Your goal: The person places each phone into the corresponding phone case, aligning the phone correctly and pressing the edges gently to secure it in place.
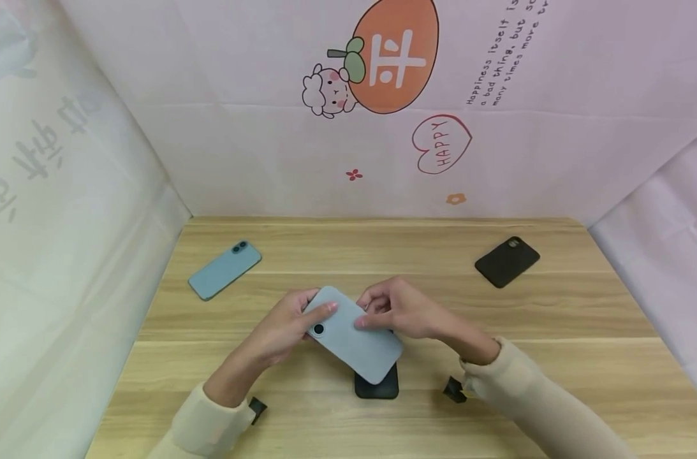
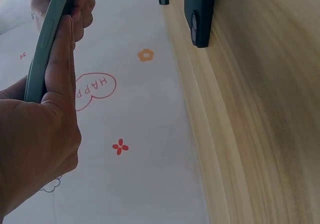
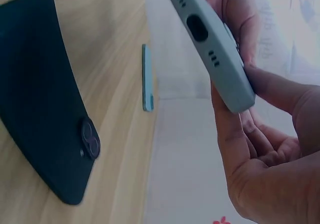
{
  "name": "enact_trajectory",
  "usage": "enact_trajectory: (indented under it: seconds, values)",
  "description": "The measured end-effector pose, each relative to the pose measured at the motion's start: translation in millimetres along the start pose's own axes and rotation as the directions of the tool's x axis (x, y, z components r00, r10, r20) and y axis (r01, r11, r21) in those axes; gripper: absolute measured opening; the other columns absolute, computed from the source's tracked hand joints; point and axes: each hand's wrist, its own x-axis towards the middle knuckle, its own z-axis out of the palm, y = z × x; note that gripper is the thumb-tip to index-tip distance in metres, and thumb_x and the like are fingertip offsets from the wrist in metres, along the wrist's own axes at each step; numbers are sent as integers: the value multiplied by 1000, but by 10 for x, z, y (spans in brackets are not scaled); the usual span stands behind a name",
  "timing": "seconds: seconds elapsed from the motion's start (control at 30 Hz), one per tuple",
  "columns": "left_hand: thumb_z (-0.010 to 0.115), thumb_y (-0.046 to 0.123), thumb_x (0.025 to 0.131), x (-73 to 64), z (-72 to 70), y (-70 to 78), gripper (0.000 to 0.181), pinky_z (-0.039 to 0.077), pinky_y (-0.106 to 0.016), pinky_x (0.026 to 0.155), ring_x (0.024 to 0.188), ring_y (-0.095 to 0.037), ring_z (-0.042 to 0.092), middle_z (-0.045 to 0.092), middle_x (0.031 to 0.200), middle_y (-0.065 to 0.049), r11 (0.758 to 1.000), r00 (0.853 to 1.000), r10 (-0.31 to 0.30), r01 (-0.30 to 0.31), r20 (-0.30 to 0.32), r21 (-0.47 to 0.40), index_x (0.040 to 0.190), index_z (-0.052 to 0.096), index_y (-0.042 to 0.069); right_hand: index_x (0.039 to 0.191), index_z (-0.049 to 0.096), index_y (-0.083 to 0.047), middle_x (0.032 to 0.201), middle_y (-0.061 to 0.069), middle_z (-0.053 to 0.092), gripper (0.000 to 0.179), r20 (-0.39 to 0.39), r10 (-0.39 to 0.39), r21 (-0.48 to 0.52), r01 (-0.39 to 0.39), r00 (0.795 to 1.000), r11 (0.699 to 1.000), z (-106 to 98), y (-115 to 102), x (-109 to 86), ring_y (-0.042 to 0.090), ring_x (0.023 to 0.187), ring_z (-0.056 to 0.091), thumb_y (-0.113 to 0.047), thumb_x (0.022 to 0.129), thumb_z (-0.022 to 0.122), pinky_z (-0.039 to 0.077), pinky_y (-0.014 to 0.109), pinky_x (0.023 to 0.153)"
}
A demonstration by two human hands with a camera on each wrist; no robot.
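A pale blue phone is held at a slant above the table, its back with one round black lens turned up. My left hand grips its upper left end, thumb flat on the back beside the lens. From the other side my right hand pinches the long edge, thumb on the back and fingers beneath. In the right wrist view, the bottom edge of the pale blue phone shows a port and small speaker holes. Under it lies a black phone, partly covered in the head view; its paired lenses show in the right wrist view.
A blue phone with two lenses lies at the back left of the wooden table. Another black phone rests at the back right. White printed cloth rises behind the table and at both sides.
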Motion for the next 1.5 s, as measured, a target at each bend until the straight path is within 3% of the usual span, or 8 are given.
enact_trajectory:
  seconds: [0.23, 0.4, 0.5, 0.63, 0.8, 1.07, 1.27, 1.5]
  values:
    - [61, 14, 109, -25, -133, -48, 41, 63, -40, 91, 108, -25, 75, 72, 126, -21, 997, 996, 4, -11, -94, -82, 144, 52, -6, 101, 73, 0, 81, 5, 76, 16, -89, 102, 170, -86, 991, 982, 120, 47, 73, 15, 75, 71, -14, 96, 79, 62, 31, 67]
    - [60, 9, 108, -46, -219, -98, 40, 62, -40, 93, 113, -27, 74, 72, 128, -22, 996, 992, -47, 38, -113, -74, 144, 51, -7, 103, 67, 6, 86, 10, 78, 17, -143, 177, 366, -114, 974, 924, 277, 118, 154, 20, 87, 76, -6, 96, 77, 66, 40, 75]
    - [59, 8, 109, -52, -276, -141, 32, 63, -39, 92, 110, -28, 75, 75, 120, -20, 997, 990, -73, 71, -119, -22, 135, 54, -10, 106, 65, 7, 91, 13, 78, 18, -151, 215, 419, -134, 965, 898, 372, 161, 194, 22, 93, 76, -4, 97, 76, 66, 42, 78]
    - [58, 7, 109, -55, -348, -201, 22, 64, -39, 90, 107, -27, 75, 77, 113, -19, 995, 989, -83, 89, -122, 46, 123, 59, -9, 106, 63, 6, 95, 14, 79, 16, -134, 227, 394, -158, 965, 905, 480, 224, 242, 23, 96, 77, -3, 98, 74, 66, 42, 80]
    - [56, 5, 109, -50, -406, -289, 13, 64, -40, 88, 103, -25, 76, 78, 111, -20, 989, 988, -120, 127, -98, 73, 112, 59, -8, 99, 64, 5, 87, 14, 78, 8, -98, 221, 333, -177, 970, 926, 568, 296, 284, 21, 87, 78, 0, 99, 71, 66, 45, 79]
    - [57, 2, 108, -21, -434, -440, 14, 66, -38, 80, 90, -22, 75, 79, 102, -18, 978, 983, -163, 172, -82, 117, 115, 62, -9, 100, 73, 7, 87, 15, 79, 9, -22, 238, 267, -224, 971, 937, 616, 366, 306, 26, 81, 79, -1, 100, 69, 66, 40, 74]
    - [57, 1, 107, 5, -401, -523, 14, 66, -39, 78, 87, -23, 75, 78, 96, -17, 967, 980, -170, 186, -108, 173, 116, 62, -9, 104, 73, 9, 92, 16, 79, 13, -4, 243, 242, -235, 970, 942, 643, 402, 301, 30, 84, 79, -4, 100, 71, 66, 39, 75]
    - [66, 1, 103, 34, -376, -554, 13, 65, -30, 72, 80, -15, 71, 73, 89, -7, 920, 974, -117, 180, -194, 349, 113, 71, -5, 115, 71, 10, 95, 14, 79, 21, -17, 248, 221, -238, 969, 946, 655, 405, 264, 25, 87, 79, -4, 101, 70, 66, 37, 76]
